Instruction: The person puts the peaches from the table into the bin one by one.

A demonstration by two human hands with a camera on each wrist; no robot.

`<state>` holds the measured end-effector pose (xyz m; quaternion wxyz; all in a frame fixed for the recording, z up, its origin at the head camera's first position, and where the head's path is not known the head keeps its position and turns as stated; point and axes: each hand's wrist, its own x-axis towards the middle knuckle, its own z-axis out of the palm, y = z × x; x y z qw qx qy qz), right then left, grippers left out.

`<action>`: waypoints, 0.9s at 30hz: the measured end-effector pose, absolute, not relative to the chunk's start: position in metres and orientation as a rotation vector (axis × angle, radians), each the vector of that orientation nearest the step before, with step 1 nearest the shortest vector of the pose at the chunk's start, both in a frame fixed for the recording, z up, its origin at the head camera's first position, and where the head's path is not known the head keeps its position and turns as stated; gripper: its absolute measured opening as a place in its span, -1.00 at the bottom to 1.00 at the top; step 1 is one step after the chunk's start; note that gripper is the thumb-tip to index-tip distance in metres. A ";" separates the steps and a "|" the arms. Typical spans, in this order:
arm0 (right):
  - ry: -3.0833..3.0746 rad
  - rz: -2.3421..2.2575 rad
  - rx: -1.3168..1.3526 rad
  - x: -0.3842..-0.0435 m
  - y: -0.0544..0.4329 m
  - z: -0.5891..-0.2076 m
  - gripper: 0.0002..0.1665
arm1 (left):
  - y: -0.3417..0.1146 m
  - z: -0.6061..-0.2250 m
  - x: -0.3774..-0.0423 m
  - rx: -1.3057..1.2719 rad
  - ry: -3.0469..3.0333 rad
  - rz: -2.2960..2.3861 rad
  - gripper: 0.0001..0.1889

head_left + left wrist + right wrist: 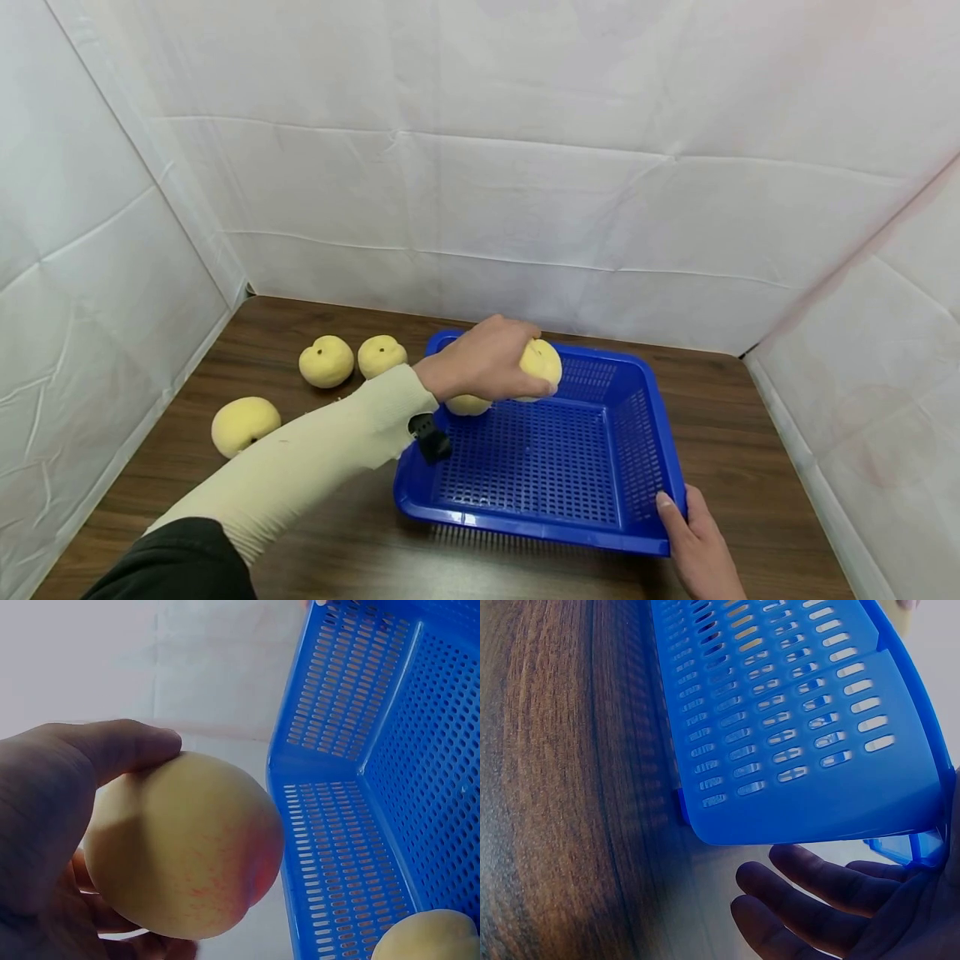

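My left hand (483,358) holds a pale yellow peach (543,362) above the far part of a blue plastic basket (658,433). In the left wrist view, thumb and fingers curl round this peach (187,847), which has a reddish blush on one side. Another peach (468,406) lies inside the basket at its left, partly covered by the left hand and wrist. At the near right corner, my right hand (703,542) grips the basket rim, thumb on top. Its other fingers (810,889) curve beneath the rim outside the basket wall in the right wrist view.
Left of the basket, three more peaches sit on the brown wooden table (750,467): two at the back (326,362) and one nearer (243,423), beside the left forearm. White sheeting (525,200) walls off the back and both sides.
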<state>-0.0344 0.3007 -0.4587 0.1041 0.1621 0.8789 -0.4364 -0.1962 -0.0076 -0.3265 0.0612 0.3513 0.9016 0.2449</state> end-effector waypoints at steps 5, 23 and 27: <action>2.589 -1.277 0.482 -0.034 0.301 -0.458 -0.27 | -0.006 -0.326 -0.197 1.013 2.716 0.790 -0.58; 2.597 -1.250 0.501 -0.035 0.300 -0.457 -0.23 | 0.000 -0.330 -0.200 1.010 2.747 0.756 -0.65; 2.618 -1.267 0.489 -0.034 0.299 -0.458 -0.27 | 0.000 -0.331 -0.202 0.996 2.758 0.735 -0.66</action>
